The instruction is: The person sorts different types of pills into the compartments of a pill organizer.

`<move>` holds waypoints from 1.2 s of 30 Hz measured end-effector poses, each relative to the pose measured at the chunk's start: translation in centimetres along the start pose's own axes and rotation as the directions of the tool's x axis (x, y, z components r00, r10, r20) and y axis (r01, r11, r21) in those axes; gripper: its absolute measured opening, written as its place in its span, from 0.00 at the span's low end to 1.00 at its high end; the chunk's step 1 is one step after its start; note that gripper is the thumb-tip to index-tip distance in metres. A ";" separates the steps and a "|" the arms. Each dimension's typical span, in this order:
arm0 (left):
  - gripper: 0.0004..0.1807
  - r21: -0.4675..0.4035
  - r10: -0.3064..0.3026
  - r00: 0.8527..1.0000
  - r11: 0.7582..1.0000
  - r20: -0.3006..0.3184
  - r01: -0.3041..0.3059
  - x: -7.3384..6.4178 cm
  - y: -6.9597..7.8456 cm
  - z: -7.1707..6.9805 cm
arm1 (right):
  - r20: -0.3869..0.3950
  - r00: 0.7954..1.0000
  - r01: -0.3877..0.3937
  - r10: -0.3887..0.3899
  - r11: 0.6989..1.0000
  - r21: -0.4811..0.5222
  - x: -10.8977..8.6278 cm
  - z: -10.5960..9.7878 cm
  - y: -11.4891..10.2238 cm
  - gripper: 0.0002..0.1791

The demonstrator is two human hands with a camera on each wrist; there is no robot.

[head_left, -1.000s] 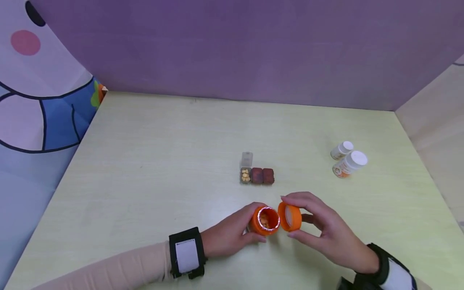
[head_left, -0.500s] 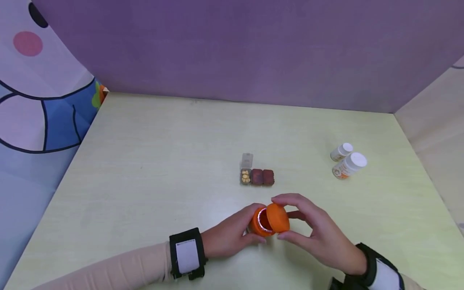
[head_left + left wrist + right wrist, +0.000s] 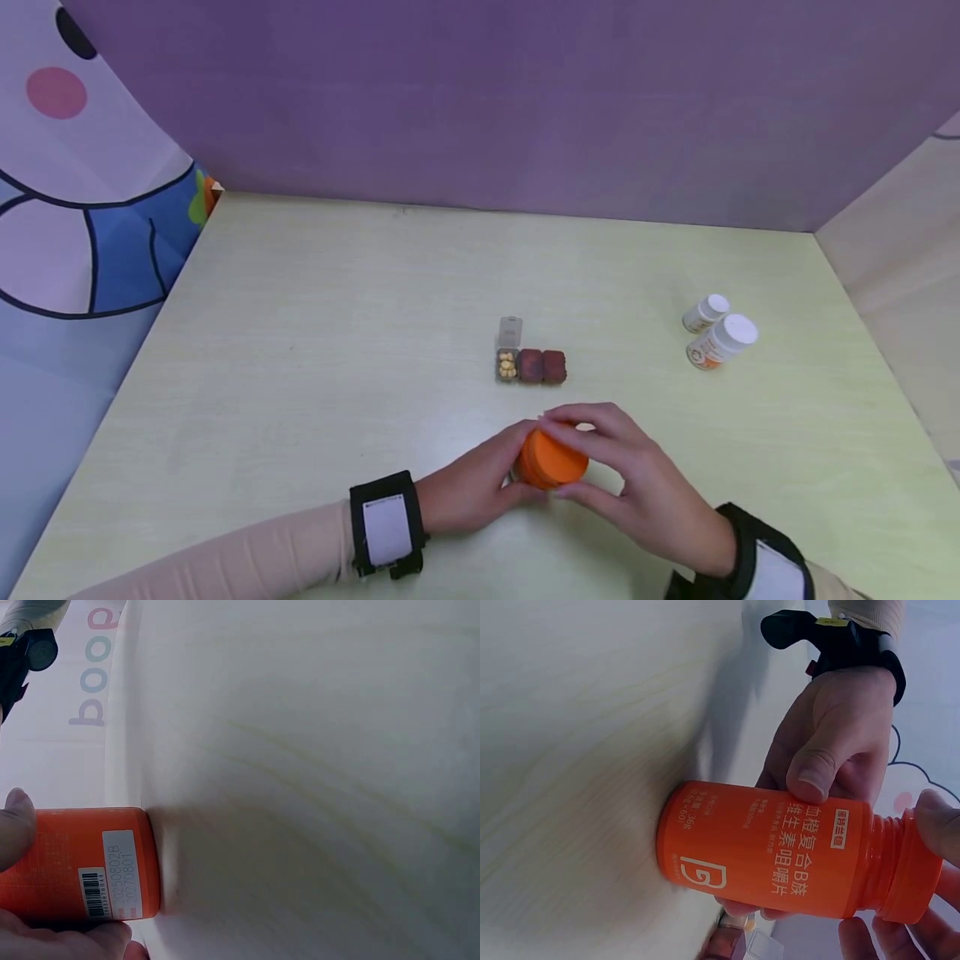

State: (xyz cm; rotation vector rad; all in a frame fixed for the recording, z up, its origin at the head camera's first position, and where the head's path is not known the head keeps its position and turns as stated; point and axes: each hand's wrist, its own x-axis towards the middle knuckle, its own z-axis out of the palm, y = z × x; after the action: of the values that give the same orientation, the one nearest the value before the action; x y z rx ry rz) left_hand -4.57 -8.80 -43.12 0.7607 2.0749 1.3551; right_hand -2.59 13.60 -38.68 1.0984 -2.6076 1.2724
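Note:
An orange pill bottle (image 3: 765, 851) with white lettering stands on the table, gripped around its body by my left hand (image 3: 472, 487). My right hand (image 3: 637, 475) holds the orange cap (image 3: 557, 457) between thumb and fingers, over the bottle's mouth. In the right wrist view the cap sits slightly tilted on the neck, and some thread shows below it. The left wrist view shows the bottle's base and a label with a barcode. Beyond the hands lies a small pill organizer (image 3: 531, 366); its left compartment has a raised clear lid and holds several pale yellow tablets.
Two white-capped bottles, a larger one (image 3: 722, 343) and a smaller one (image 3: 705, 313), stand at the right of the table (image 3: 360, 292). A purple panel (image 3: 480, 108) rises along the back edge, with a printed cartoon panel (image 3: 112, 250) at the left.
My right hand has moved left, turning the cap over from facing the bottle's side to lying over its mouth. The tablets inside are now hidden. My left hand keeps its grip in place.

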 end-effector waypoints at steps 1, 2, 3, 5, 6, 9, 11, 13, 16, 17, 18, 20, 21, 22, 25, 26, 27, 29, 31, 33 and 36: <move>0.33 0.000 0.001 1.000 1.000 0.000 -0.001 0.0 0.0 0.0 | -0.001 1.000 0.011 -0.011 1.000 -0.009 0.0 0.1 0.0 0.39; 0.33 -0.001 -0.001 1.000 1.000 0.001 0.001 0.0 0.0 0.0 | 0.000 1.000 0.019 -0.019 1.000 -0.017 0.0 0.1 0.1 0.38; 0.33 -0.002 -0.003 1.000 1.000 0.002 0.003 0.0 0.0 0.0 | 0.001 1.000 0.024 -0.024 0.999 -0.026 0.0 0.2 0.1 0.38; 0.33 -0.004 -0.007 1.000 1.000 0.003 0.007 0.0 0.0 0.0 | 0.006 1.000 0.021 -0.021 0.999 -0.037 0.0 0.2 0.1 0.38; 0.33 -0.005 -0.011 1.000 1.000 0.004 0.011 0.0 0.0 0.0 | 0.009 1.000 0.015 -0.015 0.999 -0.043 0.0 0.2 0.1 0.37; 0.33 -0.010 -0.020 1.000 1.000 0.007 0.020 0.0 0.0 0.0 | 0.019 1.000 -0.005 0.006 0.998 -0.057 0.0 0.2 0.0 0.38; 0.33 -0.012 -0.018 1.000 1.000 0.006 0.018 0.0 0.0 0.0 | 0.026 0.999 -0.020 0.021 0.998 -0.066 0.0 0.3 0.0 0.38; 0.34 -0.014 -0.015 1.000 1.000 0.005 0.015 0.0 0.0 0.0 | 0.030 0.998 -0.049 0.051 0.996 -0.071 0.0 0.3 -0.1 0.38; 0.34 -0.015 -0.009 1.000 1.000 0.002 0.009 0.0 -0.1 0.0 | 0.025 0.995 -0.094 0.096 0.993 -0.065 0.0 0.5 -0.2 0.37; 0.33 -0.014 -0.009 1.000 1.000 0.000 0.009 0.0 -0.1 0.1 | 0.020 0.994 -0.105 0.106 0.993 -0.056 -0.1 0.6 -0.1 0.38; 0.33 -0.013 -0.012 1.000 1.000 0.000 0.012 0.0 -0.1 0.1 | 0.010 0.994 -0.112 0.112 0.993 -0.047 -0.1 0.6 -0.1 0.39; 0.33 -0.018 -0.018 1.000 1.000 -0.002 0.018 0.0 0.0 0.1 | -0.009 0.992 -0.128 0.127 0.992 -0.007 -0.3 0.8 0.0 0.42; 0.33 -0.022 -0.022 1.000 1.000 -0.003 0.022 0.1 0.0 0.1 | -0.021 0.991 -0.129 0.129 0.991 0.027 -0.4 0.8 0.1 0.45; 0.32 -0.029 -0.028 1.000 0.999 -0.003 0.028 0.1 0.0 0.1 | -0.028 0.989 -0.143 0.145 0.987 0.070 -0.6 0.9 0.2 0.47; 0.33 -0.057 -0.047 0.999 0.997 0.002 0.047 0.2 0.0 0.2 | -0.022 0.971 -0.229 0.239 0.949 0.218 -1.2 1.2 0.3 0.51; 0.33 -0.065 -0.051 0.999 0.997 0.005 0.052 0.2 0.0 0.2 | -0.010 0.964 -0.254 0.267 0.927 0.275 -1.5 1.3 0.3 0.51; 0.34 -0.071 -0.055 0.998 0.996 0.008 0.056 0.3 0.0 0.1 | 0.007 0.955 -0.284 0.298 0.904 0.319 -1.7 1.4 0.3 0.50; 0.34 -0.077 -0.062 0.998 0.995 0.012 0.063 0.3 0.0 0.1 | 0.035 0.944 -0.318 0.329 0.869 0.380 -2.1 1.7 0.3 0.47; 0.34 -0.075 -0.062 0.998 0.995 0.010 0.062 0.3 0.1 0.1 | 0.046 0.944 -0.316 0.327 0.853 0.415 -2.3 1.8 0.3 0.44; 0.33 -0.070 -0.054 0.999 0.996 0.005 0.055 0.3 0.1 0.1 | 0.044 0.946 -0.309 0.322 0.852 0.422 -2.3 2.0 0.3 0.40; 0.32 -0.067 -0.046 0.999 0.997 0.000 0.046 0.3 0.1 0.1 | 0.038 0.940 -0.324 0.339 0.851 0.413 -2.3 2.1 0.3 0.35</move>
State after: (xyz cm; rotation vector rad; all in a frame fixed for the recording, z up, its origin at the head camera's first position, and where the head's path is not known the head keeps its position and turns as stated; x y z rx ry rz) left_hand -4.63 -8.47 -43.07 0.6797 2.0255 1.3928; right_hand -0.56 13.61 -41.00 0.6515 -2.6488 1.9705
